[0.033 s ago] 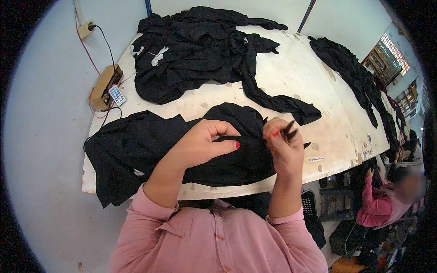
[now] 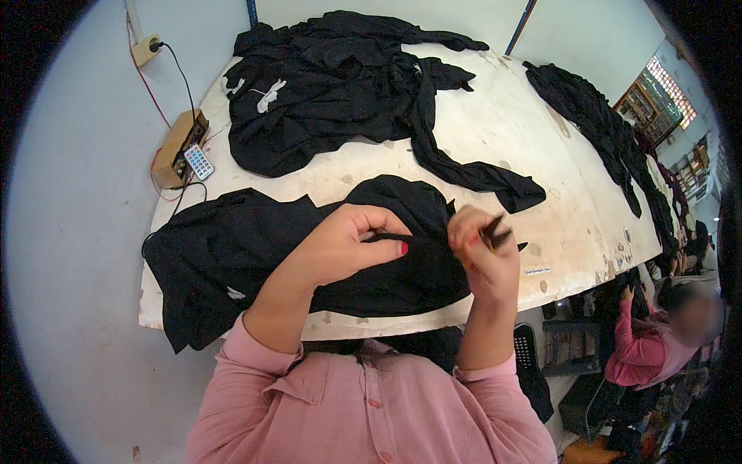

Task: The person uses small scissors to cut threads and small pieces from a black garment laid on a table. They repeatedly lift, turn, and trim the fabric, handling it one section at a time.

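Note:
A black garment (image 2: 386, 282) lies bunched along the near edge of the table, in front of me. My left hand (image 2: 349, 241) pinches a fold of it between thumb and fingers, near the middle. Just to the right, my right hand (image 2: 485, 246) is curled and a little blurred by motion. From its fist stick out the two dark points of what look like small thread snips (image 2: 495, 230). Whether its fingertips also touch the cloth, I cannot tell.
Farther back on the pale table (image 2: 572, 193) lies a larger black garment heap (image 2: 332, 93) with white pieces (image 2: 270, 96). More black cloth (image 2: 591, 116) hangs over the right side. A remote (image 2: 199, 162) leans by a wooden box (image 2: 179, 147) with cables. A person (image 2: 645, 340) in pink sits at right.
My right hand has shifted slightly to the right and down, away from the pinched fold, with the snips turning in it. My left hand keeps its place on the cloth.

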{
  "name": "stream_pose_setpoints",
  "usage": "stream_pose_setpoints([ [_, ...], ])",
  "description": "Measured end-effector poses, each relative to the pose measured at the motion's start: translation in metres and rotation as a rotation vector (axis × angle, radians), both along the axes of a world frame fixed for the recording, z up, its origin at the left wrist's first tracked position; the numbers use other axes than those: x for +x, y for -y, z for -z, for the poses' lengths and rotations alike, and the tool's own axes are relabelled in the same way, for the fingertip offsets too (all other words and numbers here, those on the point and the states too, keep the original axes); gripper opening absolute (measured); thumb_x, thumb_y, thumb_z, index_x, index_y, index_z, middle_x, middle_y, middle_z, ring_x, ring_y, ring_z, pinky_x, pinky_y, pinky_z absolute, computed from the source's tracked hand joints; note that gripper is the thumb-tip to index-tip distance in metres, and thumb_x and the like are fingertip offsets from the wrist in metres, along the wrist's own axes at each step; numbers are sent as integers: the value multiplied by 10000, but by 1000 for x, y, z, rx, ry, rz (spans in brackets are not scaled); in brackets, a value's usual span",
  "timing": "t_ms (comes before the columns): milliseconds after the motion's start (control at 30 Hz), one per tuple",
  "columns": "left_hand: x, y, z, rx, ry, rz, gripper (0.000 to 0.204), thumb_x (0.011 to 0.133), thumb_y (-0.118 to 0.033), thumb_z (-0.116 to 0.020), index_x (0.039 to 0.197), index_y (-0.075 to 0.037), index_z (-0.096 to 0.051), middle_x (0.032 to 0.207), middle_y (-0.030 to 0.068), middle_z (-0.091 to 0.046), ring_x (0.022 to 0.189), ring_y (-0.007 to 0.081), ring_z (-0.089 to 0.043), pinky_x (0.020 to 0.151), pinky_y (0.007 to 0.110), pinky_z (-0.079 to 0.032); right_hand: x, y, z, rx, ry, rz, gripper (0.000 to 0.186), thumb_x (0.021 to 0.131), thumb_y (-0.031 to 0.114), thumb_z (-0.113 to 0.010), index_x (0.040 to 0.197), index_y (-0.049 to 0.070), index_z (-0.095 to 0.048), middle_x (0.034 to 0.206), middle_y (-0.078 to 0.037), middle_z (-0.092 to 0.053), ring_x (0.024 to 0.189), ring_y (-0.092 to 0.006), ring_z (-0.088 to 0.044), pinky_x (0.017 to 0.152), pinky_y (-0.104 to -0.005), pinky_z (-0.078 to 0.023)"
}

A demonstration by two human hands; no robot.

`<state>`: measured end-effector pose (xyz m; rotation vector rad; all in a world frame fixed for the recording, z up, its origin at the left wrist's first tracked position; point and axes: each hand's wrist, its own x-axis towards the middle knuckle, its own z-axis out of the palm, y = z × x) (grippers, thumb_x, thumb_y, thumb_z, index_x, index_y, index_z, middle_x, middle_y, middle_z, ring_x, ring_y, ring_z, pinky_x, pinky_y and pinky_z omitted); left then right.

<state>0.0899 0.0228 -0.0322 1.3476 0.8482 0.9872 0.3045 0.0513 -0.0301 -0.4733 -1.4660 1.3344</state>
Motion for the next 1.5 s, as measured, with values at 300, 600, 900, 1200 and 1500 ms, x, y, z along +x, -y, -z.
stream_pose_setpoints([
  [300, -5, -5, -3, -3, 47, 46, 149, 834, -26, -639, 978, -5, -671, 915, 32, -663, 832, 70, -588, 754, 216, -465, 36, -12, 6, -105, -463, -445, 260, 809, 230, -708, 727, 49, -540, 670, -60, -470, 523, -142, -439, 455, -255, -329],
  [600, -7, -8, 3, -1, 30, -36, 150, 836, -53, -645, 975, -1, -669, 896, 20, -663, 806, 56, -575, 734, 205, -453, 7, -2, -8, 194, 419, 295, 299, 782, 11, -699, 1073, 28, -633, 971, -77, -662, 831, -115, -608, 712, -230, -468],
  [900, -19, -5, 2, -80, 192, -28, 157, 827, -109, -687, 950, -13, -679, 877, 17, -666, 797, 63, -582, 738, 207, -443, -9, -10, -1, 186, 437, 271, 246, 830, 11, -654, 1074, 5, -629, 958, -48, -661, 827, -86, -589, 754, -213, -453],
  [1200, -10, -6, 4, -84, 230, -111, 165, 848, -156, -639, 912, -12, -688, 861, -3, -662, 798, 66, -569, 780, 209, -414, -23, -10, 4, 383, 487, 330, 335, 738, -25, -716, 1058, 30, -634, 844, -44, -612, 650, -67, -504, 572, -201, -380],
  [1500, -14, -8, 9, -24, 184, -46, 181, 868, -137, -645, 963, 10, -690, 922, 49, -679, 842, 94, -600, 786, 238, -459, -38, -3, -6, 919, 622, 522, 278, 620, 25, -731, 890, 87, -705, 805, -53, -624, 598, -205, -611, 512, -290, -471],
])
